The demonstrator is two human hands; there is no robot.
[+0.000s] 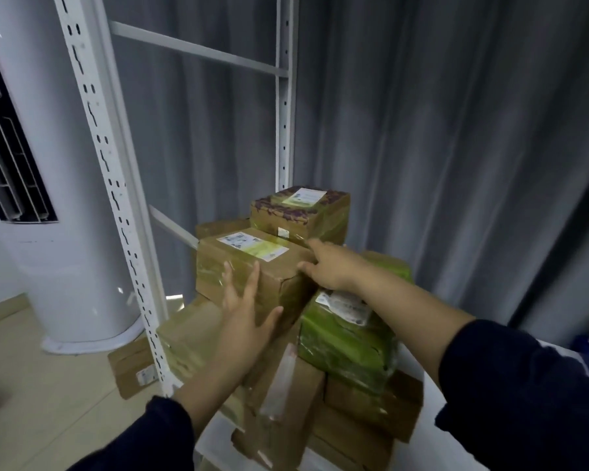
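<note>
taped brown cardboard box (249, 266) | white-green label on top | level atop parcel stack
</note>
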